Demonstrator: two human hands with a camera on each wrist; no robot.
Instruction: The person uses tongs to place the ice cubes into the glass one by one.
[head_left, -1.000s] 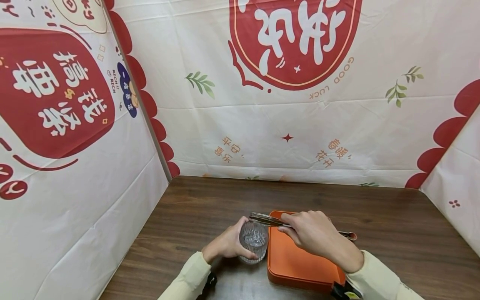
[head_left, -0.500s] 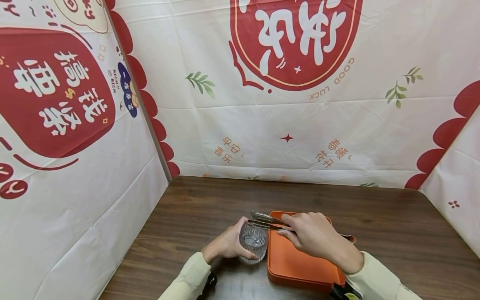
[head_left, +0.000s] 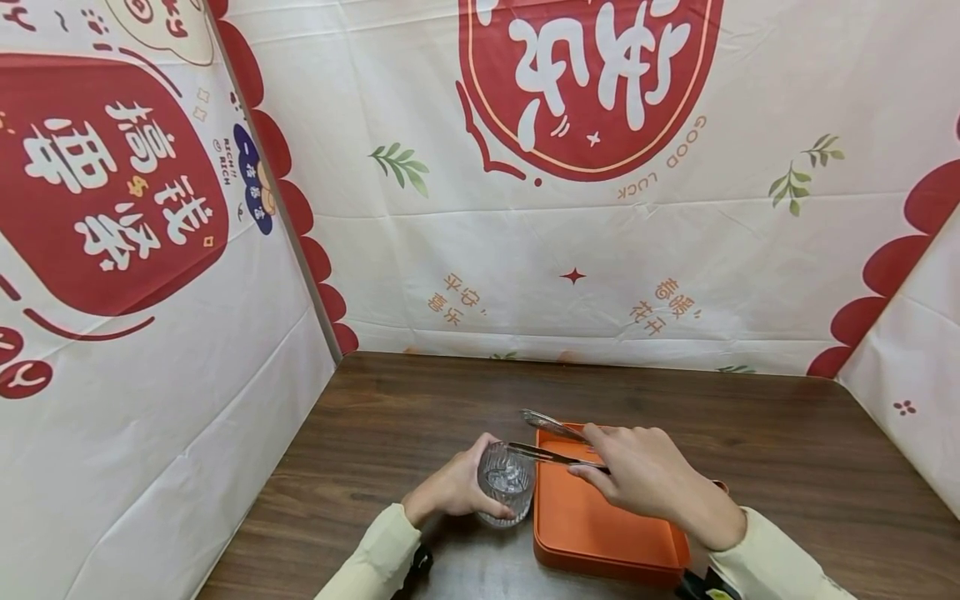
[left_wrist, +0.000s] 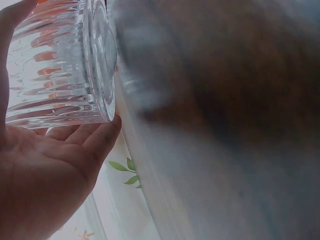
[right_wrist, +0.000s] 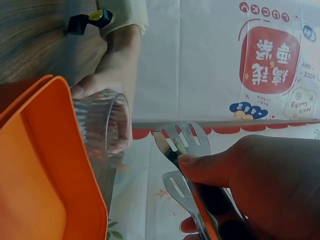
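Observation:
A clear ribbed drinking glass (head_left: 507, 483) stands on the table, and my left hand (head_left: 452, 485) grips it from the left. Thumb and fingers curve round its side; the left wrist view shows the ribbed wall and thick base of the glass (left_wrist: 65, 65). My right hand (head_left: 647, 472) holds metal tongs (head_left: 542, 452) over the orange tray. The two arms of the tongs are spread apart, with their ends beside the rim of the glass. In the right wrist view the slotted tongs (right_wrist: 192, 142) have nothing visible between their heads.
An orange rectangular tray (head_left: 600, 568) sits right of the glass, close against it. The dark wooden table (head_left: 420, 392) is bounded by printed white cloth (head_left: 465, 250) at the back and sides.
The tongs have gone from nearly closed together to widely spread. My right hand has moved slightly right, drawing the tongs back from over the glass. The left hand and glass have stayed put.

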